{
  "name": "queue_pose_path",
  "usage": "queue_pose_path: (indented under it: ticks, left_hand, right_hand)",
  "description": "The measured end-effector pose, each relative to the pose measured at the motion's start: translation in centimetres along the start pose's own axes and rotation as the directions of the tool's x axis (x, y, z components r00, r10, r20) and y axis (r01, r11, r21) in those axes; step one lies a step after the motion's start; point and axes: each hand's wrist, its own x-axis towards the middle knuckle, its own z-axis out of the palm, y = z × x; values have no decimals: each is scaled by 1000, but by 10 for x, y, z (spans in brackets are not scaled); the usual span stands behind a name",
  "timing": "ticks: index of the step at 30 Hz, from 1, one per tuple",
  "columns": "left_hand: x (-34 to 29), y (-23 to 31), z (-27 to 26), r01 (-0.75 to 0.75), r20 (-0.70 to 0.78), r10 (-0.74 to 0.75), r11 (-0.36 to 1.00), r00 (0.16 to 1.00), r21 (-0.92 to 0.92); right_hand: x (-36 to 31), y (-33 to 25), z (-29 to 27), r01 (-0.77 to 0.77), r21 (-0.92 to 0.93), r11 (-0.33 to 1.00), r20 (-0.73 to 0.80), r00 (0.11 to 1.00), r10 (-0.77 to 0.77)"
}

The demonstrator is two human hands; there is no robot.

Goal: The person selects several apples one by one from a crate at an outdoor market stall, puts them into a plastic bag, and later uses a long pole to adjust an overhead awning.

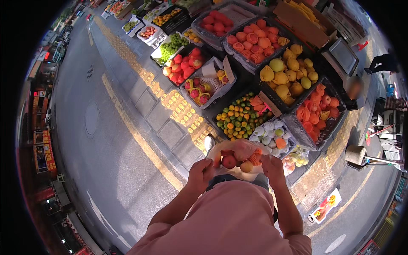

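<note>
A clear plastic bag (240,148) is stretched between my two hands in front of my body. Inside it lie several reddish apples (228,161), a paler yellowish fruit (246,166) and a fruit in orange foam netting (255,158). My left hand (201,173) is closed on the bag's left edge. On the opposite edge, my right hand (272,166) grips the bag with curled fingers. Just beyond the bag stand a crate of small green and orange citrus (240,119) and pale fruit in white foam nets (268,135).
Fruit crates fill the space ahead, holding yellow paper-wrapped fruit (292,70), orange-netted fruit (316,112), dragon fruit (199,91) and green grapes (173,46). A scale (343,55) stands at the right. Yellow tactile paving (187,117) and a road (114,170) lie leftward.
</note>
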Motion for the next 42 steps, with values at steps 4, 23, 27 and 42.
queue_pose_path:
  ticks: [4, 23, 27, 42]
  left_hand:
    - [15, 47, -28, 395, 174, -368, 905, 913, -157]
    - [35, 133, -21, 307, 468, -300, 950, 831, 63]
    - [51, 76, 7, 318, 425, -300, 948, 854, 30]
    - [51, -164, 156, 184, 40, -180, 958, 983, -218]
  right_hand:
    - [10, -16, 95, -32, -182, 983, -65, 998, 21]
    - [24, -65, 158, 602, -522, 604, 124, 755, -644]
    - [42, -2, 33, 434, -534, 725, 35, 869, -494]
    - [258, 169, -428, 122, -726, 677, -370, 760, -534]
